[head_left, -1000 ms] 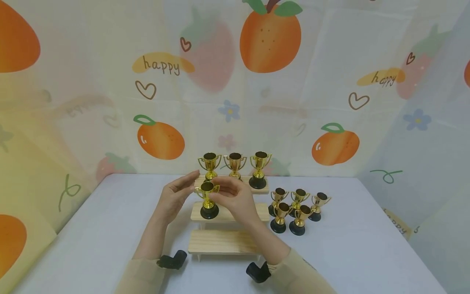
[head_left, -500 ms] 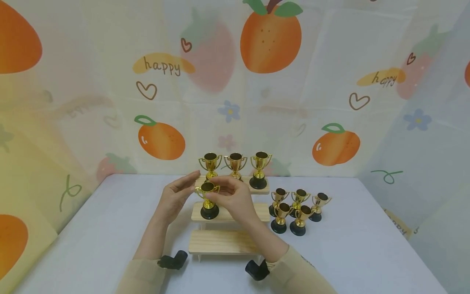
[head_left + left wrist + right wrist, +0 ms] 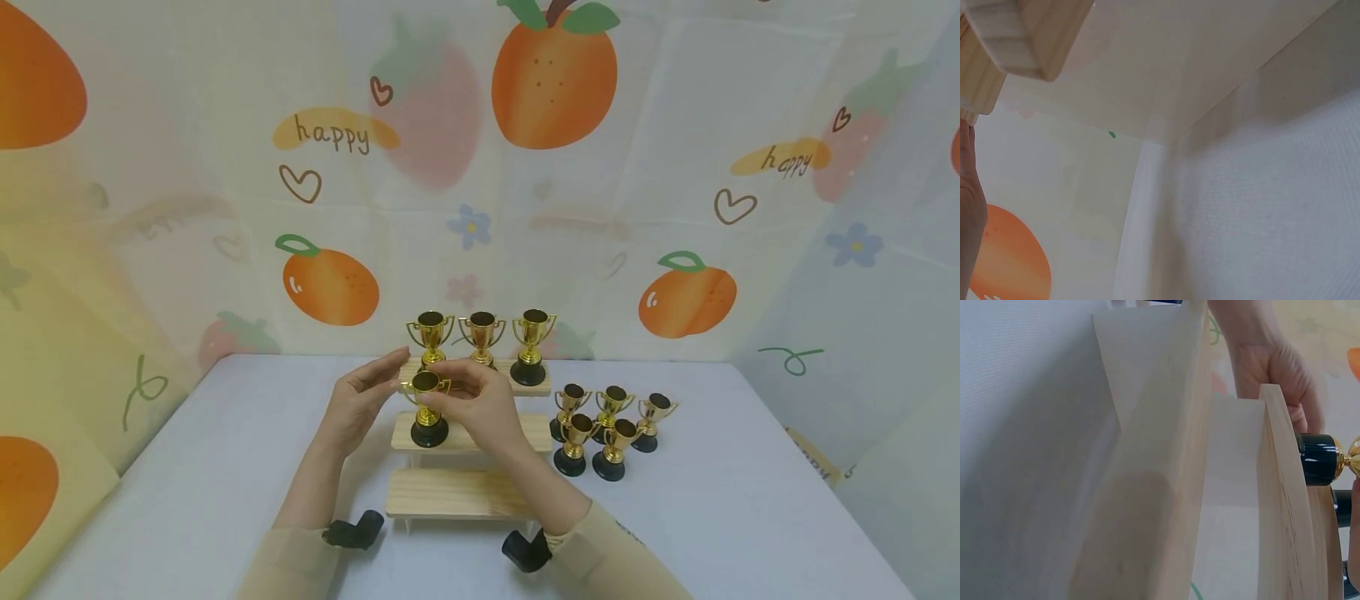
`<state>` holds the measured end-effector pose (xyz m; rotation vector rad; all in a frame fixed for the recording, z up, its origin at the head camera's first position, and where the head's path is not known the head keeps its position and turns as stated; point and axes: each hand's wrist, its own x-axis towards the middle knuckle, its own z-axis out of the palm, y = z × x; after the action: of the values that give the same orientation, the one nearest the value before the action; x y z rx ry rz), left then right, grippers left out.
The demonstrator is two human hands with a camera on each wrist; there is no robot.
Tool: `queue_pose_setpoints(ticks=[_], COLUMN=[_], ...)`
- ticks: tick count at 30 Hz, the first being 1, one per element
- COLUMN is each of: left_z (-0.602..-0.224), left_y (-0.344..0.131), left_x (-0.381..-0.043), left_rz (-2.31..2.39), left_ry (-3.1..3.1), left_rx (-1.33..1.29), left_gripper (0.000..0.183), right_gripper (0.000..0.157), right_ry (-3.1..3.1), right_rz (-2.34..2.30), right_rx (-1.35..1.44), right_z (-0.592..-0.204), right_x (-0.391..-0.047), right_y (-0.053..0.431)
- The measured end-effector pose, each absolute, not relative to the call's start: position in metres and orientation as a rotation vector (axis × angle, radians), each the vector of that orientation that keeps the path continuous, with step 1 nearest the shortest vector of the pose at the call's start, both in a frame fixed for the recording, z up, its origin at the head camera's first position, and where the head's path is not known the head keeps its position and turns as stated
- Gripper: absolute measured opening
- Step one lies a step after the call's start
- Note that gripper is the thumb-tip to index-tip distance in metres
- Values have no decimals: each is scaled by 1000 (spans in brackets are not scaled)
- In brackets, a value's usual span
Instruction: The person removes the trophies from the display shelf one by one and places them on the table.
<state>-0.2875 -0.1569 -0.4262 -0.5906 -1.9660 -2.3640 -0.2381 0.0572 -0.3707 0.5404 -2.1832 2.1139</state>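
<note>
Pinching hand: the right hand (image 3: 480,410) grasps a small gold trophy (image 3: 427,419) by the right side of its cup, thumb in front and fingers behind.
Other hand: the left hand (image 3: 358,402) is loose, its fingers stretched out beside the trophy's left handle; whether it touches the handle, I cannot tell.
Held trophy: upright near the left end of the middle step (image 3: 532,431); the right wrist view shows its black base (image 3: 1318,460) against the wood.
Top step: a pale board (image 3: 537,391) bearing three more trophies in a row, a left one (image 3: 431,332), a middle one (image 3: 482,332) and a right one (image 3: 533,333), partly behind the hands.
Bottom step: a bare wooden board (image 3: 450,492) at the front, its right end under the right forearm.
Trophies beside the steps: five stand close together on the white table (image 3: 240,475), three behind (image 3: 615,402) and two in front (image 3: 617,442).
Sleeves: beige, with a black piece at the left cuff (image 3: 354,532) and another at the right cuff (image 3: 527,552).
Backdrop: pale cloth (image 3: 525,233) printed with oranges, strawberries, hearts and "happy".
</note>
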Motion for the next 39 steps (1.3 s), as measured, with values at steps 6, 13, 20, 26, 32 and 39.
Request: queue_pose_setpoints(ticks=[6,13,20,26,32,39], left_z=[-426,-426,-425,-424,-425,-426], left_y=[-157,-158,-157,-157,-157,-156], left_x=[-287,-287,-287,-287,-287,-288], left_rz=[-2370,-2361,-2402,-2391,-2409,-2425], left_ry=[-1963,-1991,-1957,-1971,-1946,-1922], left_rx=[-581,-563,-560,-540,-546,-566], left_gripper=[49,51,51,52,51,51], right_gripper=[37,37,38,37,37,38], right_ry=[-2168,-2136,-2148,-2159,-2154,-2128], right_rz=[2127,2133,2088,2081,2067,2071], right_rx=[556,556,520,492,480,480], right_z=[-371,-370,-371,-370,-368,-366], right_x=[-237,-235,-233,-231,-228,-226], right_y=[58,63,70,80,91,105])
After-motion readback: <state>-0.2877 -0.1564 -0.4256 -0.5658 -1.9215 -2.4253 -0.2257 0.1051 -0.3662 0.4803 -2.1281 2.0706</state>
